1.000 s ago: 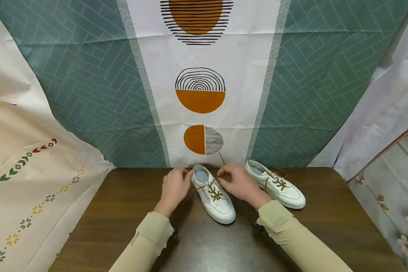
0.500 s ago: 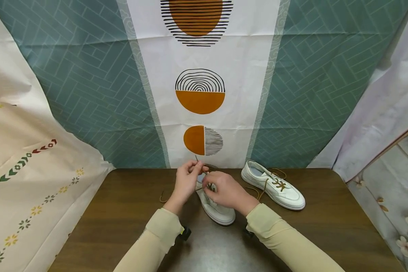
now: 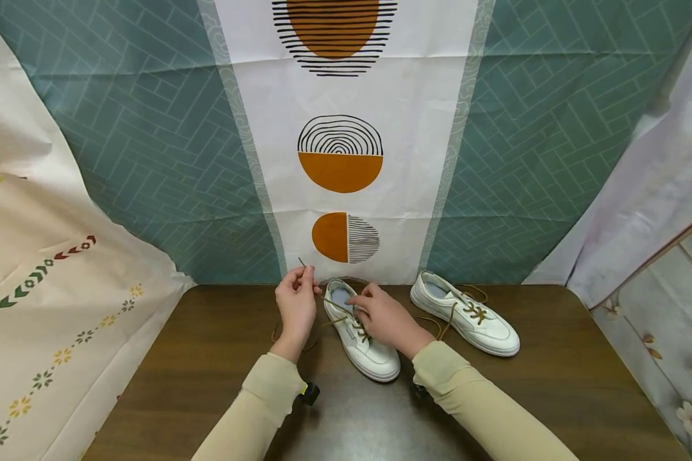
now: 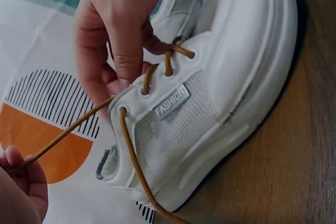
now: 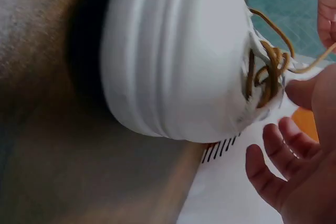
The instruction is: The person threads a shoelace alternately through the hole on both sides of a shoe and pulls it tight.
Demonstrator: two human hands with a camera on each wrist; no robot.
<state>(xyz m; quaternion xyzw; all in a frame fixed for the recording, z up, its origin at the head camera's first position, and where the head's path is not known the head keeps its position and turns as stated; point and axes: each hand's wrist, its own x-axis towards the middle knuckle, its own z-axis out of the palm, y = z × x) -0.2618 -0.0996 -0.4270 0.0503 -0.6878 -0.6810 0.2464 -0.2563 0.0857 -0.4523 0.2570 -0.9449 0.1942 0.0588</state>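
A white lace-up shoe point(image 3: 375, 360) with brown laces stands at the table's back edge, its toe towards me. Left of its opening, my left hand point(image 3: 296, 308) pinches one brown shoelace point(image 4: 67, 131), its tip sticking up above the fingers. That lace runs taut from the top of the shoe in the left wrist view. My right hand point(image 3: 387, 321) is over the lacing, thumb at the tongue, the other fingers loosely bent and apart in the right wrist view. Another lace end point(image 4: 138, 169) hangs from an eyelet down the shoe's side.
The matching white shoe point(image 3: 493, 334) stands to the right, its brown laces loose at the top. Both are on a dark wooden table point(image 3: 219, 358). A patterned cloth point(image 3: 173, 160) hangs right behind the table's back edge.
The hands came together over the shoe's opening, hiding it, then parted. My left hand now draws a lace to the left; the lace my right hand held earlier is out of its fingers.
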